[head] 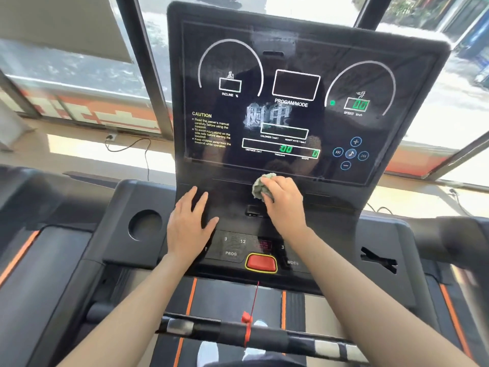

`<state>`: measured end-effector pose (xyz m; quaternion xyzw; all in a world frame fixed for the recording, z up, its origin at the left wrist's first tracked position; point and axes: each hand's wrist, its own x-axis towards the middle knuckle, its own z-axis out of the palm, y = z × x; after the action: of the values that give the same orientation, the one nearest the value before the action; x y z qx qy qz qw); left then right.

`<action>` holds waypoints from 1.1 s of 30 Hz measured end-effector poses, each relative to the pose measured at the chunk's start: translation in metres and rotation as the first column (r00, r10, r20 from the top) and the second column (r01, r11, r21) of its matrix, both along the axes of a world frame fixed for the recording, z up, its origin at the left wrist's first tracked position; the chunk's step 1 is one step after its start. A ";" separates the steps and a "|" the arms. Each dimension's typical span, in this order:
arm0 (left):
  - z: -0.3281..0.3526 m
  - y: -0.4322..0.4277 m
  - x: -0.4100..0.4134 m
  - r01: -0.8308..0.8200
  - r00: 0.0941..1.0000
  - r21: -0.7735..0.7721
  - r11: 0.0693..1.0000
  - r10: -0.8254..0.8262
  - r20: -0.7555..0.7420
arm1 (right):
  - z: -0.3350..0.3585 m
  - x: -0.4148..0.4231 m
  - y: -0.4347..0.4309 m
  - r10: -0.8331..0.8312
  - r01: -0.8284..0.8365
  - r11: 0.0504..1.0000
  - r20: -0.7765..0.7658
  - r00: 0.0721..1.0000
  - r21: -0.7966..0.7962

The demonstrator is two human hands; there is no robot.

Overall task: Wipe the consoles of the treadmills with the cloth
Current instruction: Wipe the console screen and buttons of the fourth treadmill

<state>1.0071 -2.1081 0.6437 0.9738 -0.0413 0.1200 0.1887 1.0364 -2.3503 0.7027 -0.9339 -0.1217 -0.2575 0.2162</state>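
A treadmill console (pixel 291 102) stands upright in the centre, with windows (pixel 66 62) behind it. On the ledge at its foot the left hand (pixel 189 223) lies flat, and to its right the right hand (pixel 284 205) holds a cloth (pixel 260 186) against the ledge, just under the display. Nearer the viewer, between the wrists, sits the stop button (pixel 261 263); a safety cord (pixel 252 300) runs from below it down to a handlebar (pixel 304 337) crossing in front. A cup holder (pixel 145 225) is left of the left hand.
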 end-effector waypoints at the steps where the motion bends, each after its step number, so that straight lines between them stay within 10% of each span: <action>1: 0.000 0.003 -0.001 -0.006 1.000 -0.020 1.000 0.005 -0.015 | 0.001 0.006 0.015 0.059 -0.059 0.998 -0.004 0.998 -0.027; 13: 0.001 0.007 -0.008 -0.052 0.998 -0.185 0.981 0.043 -0.050 | -0.003 0.014 0.066 0.304 -0.330 0.930 -0.171 0.937 -0.160; 24: -0.006 -0.003 -0.008 -0.086 0.995 -0.166 0.982 0.076 -0.065 | -0.010 -0.037 -0.079 -0.333 0.338 0.924 -0.057 0.941 0.180; 33: -0.001 0.001 -0.008 -0.057 0.997 -0.169 0.984 0.047 -0.063 | -0.002 0.009 0.021 0.036 -0.034 0.999 -0.044 0.998 0.038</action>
<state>0.9992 -2.1074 0.6426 0.9580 0.0003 0.0994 0.2691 1.0457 -2.3294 0.7010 -0.9330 -0.1284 -0.2351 0.2404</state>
